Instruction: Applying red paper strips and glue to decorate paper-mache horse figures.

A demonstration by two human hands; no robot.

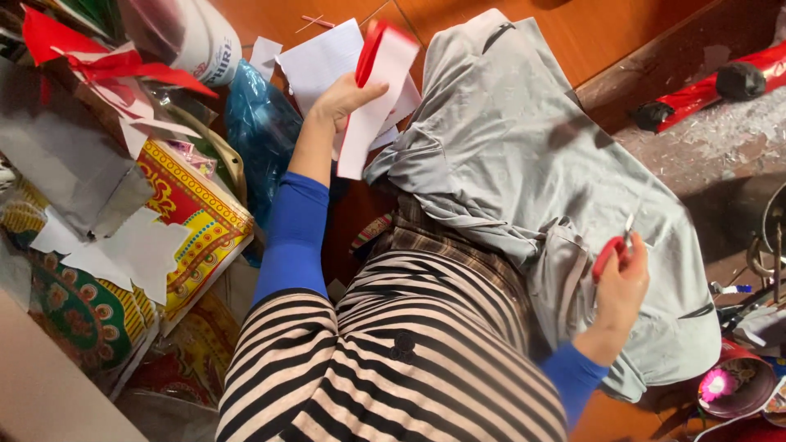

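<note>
My left hand [342,100] holds up a folded sheet of paper [372,106], white on the side facing me and red on the other, above the orange floor. My right hand [622,282] grips a pair of red-handled scissors [614,248], blades pointing up, over my grey-trousered leg [524,147]. Both arms wear blue sleeves under a striped top. The two hands are far apart.
White paper sheets [315,57] lie on the floor beyond the left hand, beside a blue plastic bag [262,135]. Colourful patterned boxes [192,221] and paper scraps pile up at left. A red roll [712,86] lies at top right; a small pot [733,385] sits at bottom right.
</note>
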